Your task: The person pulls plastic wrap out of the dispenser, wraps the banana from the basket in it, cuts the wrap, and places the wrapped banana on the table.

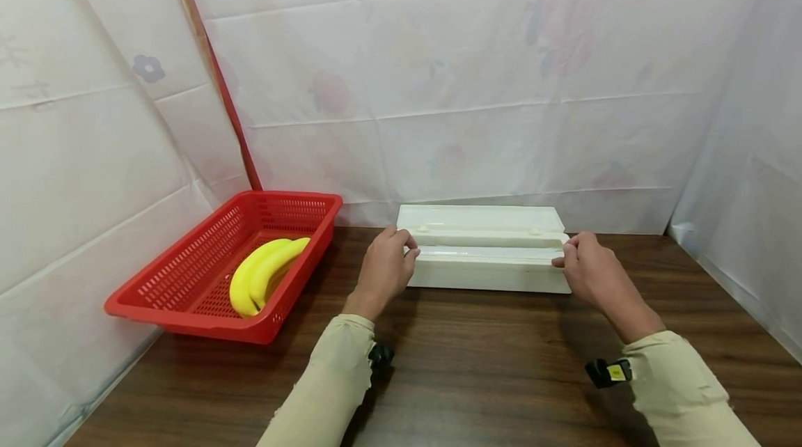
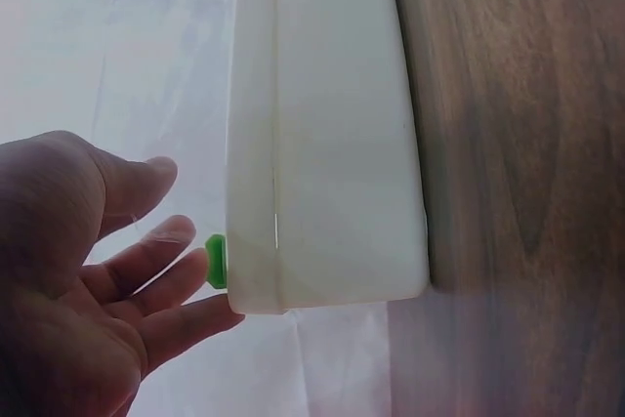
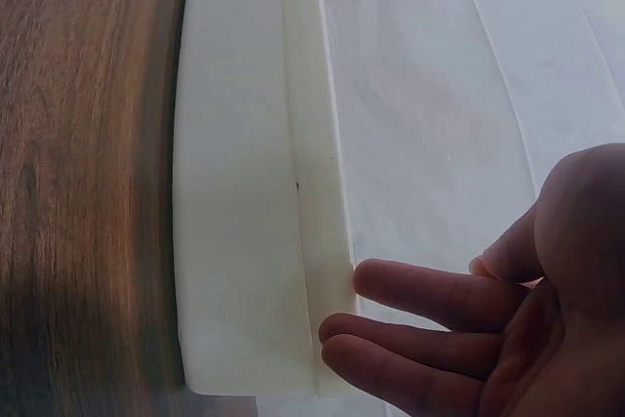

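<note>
A long white lidded box (image 1: 489, 276), which looks like a cling film dispenser, lies crosswise on the table with its lid (image 1: 479, 216) raised at the back. Shiny clear film shows along its top. My left hand (image 1: 383, 267) is at the box's left end; in the left wrist view its fingers are spread, one fingertip right at the lower corner. Beside that finger a small green piece (image 2: 216, 261) sticks up from the box edge. At the right end, my right hand (image 1: 595, 269) touches the edge with extended fingers (image 3: 415, 290), its thumb held off behind them.
A red perforated basket (image 1: 188, 322) stands on the left, with yellow bananas (image 1: 260, 276) inside. The dark wood-grain table (image 1: 489, 363) runs back to a pale printed sheet (image 1: 407, 85) hung behind the box. Similar sheeting encloses both sides.
</note>
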The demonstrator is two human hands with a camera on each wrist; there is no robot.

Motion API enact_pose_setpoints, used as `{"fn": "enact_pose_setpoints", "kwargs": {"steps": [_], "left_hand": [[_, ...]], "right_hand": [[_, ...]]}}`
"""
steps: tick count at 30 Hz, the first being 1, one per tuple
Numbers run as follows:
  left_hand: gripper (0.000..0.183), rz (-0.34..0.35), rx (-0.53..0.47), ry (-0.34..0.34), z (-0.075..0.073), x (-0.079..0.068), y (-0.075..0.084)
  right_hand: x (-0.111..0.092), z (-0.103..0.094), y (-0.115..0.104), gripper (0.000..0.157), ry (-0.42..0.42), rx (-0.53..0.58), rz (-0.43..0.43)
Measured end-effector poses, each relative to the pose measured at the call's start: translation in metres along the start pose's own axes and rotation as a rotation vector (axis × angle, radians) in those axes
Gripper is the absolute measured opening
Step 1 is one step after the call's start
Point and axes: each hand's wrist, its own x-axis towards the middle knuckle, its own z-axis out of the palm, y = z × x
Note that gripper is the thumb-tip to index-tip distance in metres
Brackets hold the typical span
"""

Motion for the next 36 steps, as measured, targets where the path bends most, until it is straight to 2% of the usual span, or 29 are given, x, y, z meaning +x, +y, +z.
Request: {"fn": "enact_pose_setpoints", "kwargs": {"steps": [8, 14, 17, 24, 28, 36], "left_hand": [[0.006, -0.047, -0.004, -0.009, 0.0000, 0.0011, 0.0013], [0.004, -0.131, 0.098, -0.039, -0.0039, 0.0004, 0.0054], [0.003, -0.150, 0.138, -0.047, -0.0054, 0.0007, 0.0066], [0.007, -0.218, 0.157, -0.164, -0.0085, 0.0015, 0.0083], [0.009, -0.230, 0.141, -0.200, -0.0088, 0.0018, 0.0088], [0.010, -0.206, 0.127, -0.205, -0.0080, 0.0001, 0.0096]], "right_hand": [[0.0004, -0.0006, 0.0011, 0.035, 0.008, -0.007, -0.015], [0.0003, -0.0011, 0.0039, 0.034, 0.042, -0.078, -0.016], [0.0004, -0.0025, 0.0052, 0.035, 0.045, -0.099, -0.007], [-0.0013, -0.0036, 0.0054, 0.032, 0.035, -0.115, 0.008], [-0.0015, -0.0038, 0.0049, 0.029, 0.033, -0.135, 0.014], [-0.0008, -0.0076, 0.0047, 0.030, -0.011, -0.177, 0.043]]}}
